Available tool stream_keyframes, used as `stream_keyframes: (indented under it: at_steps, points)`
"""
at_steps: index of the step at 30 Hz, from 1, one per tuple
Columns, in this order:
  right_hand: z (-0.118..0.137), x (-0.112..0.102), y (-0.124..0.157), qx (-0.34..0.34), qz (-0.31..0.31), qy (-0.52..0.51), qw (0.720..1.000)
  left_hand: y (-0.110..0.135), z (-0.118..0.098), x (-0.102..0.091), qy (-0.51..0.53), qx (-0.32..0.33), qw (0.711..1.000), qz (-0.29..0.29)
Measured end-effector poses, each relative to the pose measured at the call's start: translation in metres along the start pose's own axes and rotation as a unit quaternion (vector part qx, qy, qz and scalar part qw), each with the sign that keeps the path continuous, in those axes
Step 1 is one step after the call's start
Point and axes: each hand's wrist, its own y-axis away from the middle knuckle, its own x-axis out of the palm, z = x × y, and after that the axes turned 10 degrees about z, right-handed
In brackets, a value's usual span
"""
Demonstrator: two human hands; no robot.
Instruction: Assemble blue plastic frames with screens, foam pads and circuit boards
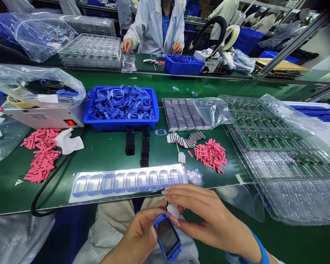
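Over the lap, my left hand (139, 233) is closed around a blue plastic watch-case frame (176, 254) with a dark screen (166, 234) set in it. My right hand (209, 214) is beside it, thumb and fingers closed on a small white tab (173, 210) at the frame's upper side. Whether that tab is fixed to the frame is hidden. Just beyond my hands, a white sheet (71, 198) with a row of several blue-edged oval films lies along the table edge. A crumpled clear film (195, 177) sits by its right end.
A blue bin (121, 125) holds many blue frames. Pink strips lie in two piles (41, 154) (210, 154). Black pieces (130, 141), white-and-black parts (187, 139) and clear trays of green circuit boards (266, 135) are around. A black cable (41, 190) hangs over the edge. A co-worker (156, 29) sits opposite.
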Motion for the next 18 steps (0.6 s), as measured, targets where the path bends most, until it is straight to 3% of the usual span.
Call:
stream_keyframes:
  at_steps: [5, 11, 18]
  points:
    - [0.007, 0.009, 0.001, 0.054, 0.008, -0.032, 0.998, 0.001, 0.009, -0.006, -0.035, 0.014, 0.999, 0.023]
    - [0.009, 0.006, -0.003, 0.090, 0.017, -0.170, 0.981, 0.003, 0.013, -0.007, -0.039, 0.009, 0.998, 0.048]
    - [0.015, 0.006, 0.000, 0.108, 0.003, -0.117, 0.987, 0.004, 0.013, -0.006, -0.020, -0.004, 0.999, 0.031]
